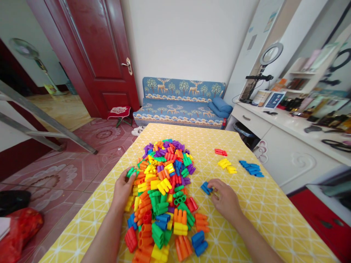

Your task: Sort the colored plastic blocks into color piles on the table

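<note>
A heap of colourful plastic tube-shaped building blocks [153, 182] covers the left and middle of the table. At its left edge my left hand [122, 186] has its fingers curled round a green block [131, 171]. To the right of the heap, my right hand [226, 200] pinches a blue block [205, 187] low over the tablecloth. Farther right lie a red block [221, 152], a few yellow blocks [227, 165] and a group of blue blocks [251, 168], sorted apart by colour.
The table wears a yellow patterned cloth [219, 135]. Beyond it stands a blue sofa [178, 106]; a white dresser [263, 128] runs along the right. On the left are a metal ladder [52, 134], a small red stool [119, 112] and a red door [95, 44].
</note>
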Available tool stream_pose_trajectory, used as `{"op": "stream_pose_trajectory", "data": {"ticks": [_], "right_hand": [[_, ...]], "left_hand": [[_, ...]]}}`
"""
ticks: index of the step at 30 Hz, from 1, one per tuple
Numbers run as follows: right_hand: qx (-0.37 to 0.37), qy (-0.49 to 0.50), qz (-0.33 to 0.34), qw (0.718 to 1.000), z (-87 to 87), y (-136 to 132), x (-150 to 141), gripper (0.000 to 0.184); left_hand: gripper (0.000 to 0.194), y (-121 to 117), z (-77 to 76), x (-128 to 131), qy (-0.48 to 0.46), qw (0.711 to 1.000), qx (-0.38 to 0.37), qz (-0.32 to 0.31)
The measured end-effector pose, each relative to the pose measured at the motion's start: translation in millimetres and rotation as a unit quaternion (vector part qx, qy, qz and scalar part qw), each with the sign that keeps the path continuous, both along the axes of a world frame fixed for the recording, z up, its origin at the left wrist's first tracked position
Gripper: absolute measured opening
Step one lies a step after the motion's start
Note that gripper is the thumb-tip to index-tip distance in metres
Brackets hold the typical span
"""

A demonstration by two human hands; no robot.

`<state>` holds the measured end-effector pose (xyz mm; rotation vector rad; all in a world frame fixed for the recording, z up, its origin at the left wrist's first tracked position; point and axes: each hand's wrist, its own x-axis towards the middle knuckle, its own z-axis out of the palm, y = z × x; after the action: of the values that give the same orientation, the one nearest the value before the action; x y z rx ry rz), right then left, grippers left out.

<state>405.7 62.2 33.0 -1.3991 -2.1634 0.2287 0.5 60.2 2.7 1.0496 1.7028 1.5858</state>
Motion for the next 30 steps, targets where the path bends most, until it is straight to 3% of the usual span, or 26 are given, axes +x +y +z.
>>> {"op": "stream_pose_trajectory", "data": {"ticks": [4,10,13,18,21,24,30], "right_hand": [[-0.013,-0.005,-0.059,0.998,3.9,2.5,-6.2,0.029],[-0.035,-0.012,-0.032,0.999,-6.4,7.5,-6.4,0.03],[-0.02,-0.019,-0.086,0.996,-14.2,10.5,24.2,0.029],[0.022,-0.01,-0.232,0.972,-29.5,20.4,117.4,0.038],[0.078,0.002,-0.25,0.965,-34.2,27.2,158.2,0.038],[0.116,0.022,-0.261,0.958,-37.0,35.2,172.4,0.04],[0.158,0.103,-0.318,0.929,-39.6,47.5,169.9,0.043]], "left_hand": [[0.06,0.2,-2.1,-1.2,0.006,1.0,-0.003,0.009],[0.06,-0.3,-2.8,-1.2,-0.009,1.0,0.0,-0.007],[0.06,-0.1,-2.7,-2.0,0.002,1.0,-0.004,-0.004],[0.061,-0.4,-1.8,-1.0,-0.001,1.0,-0.005,-0.007],[0.06,-0.3,-1.5,-0.1,-0.005,1.0,-0.007,-0.003],[0.062,0.1,-1.9,-0.5,-0.005,1.0,-0.013,-0.003],[0.062,-0.1,-2.9,-1.9,0.007,1.0,-0.008,-0.004]]}}
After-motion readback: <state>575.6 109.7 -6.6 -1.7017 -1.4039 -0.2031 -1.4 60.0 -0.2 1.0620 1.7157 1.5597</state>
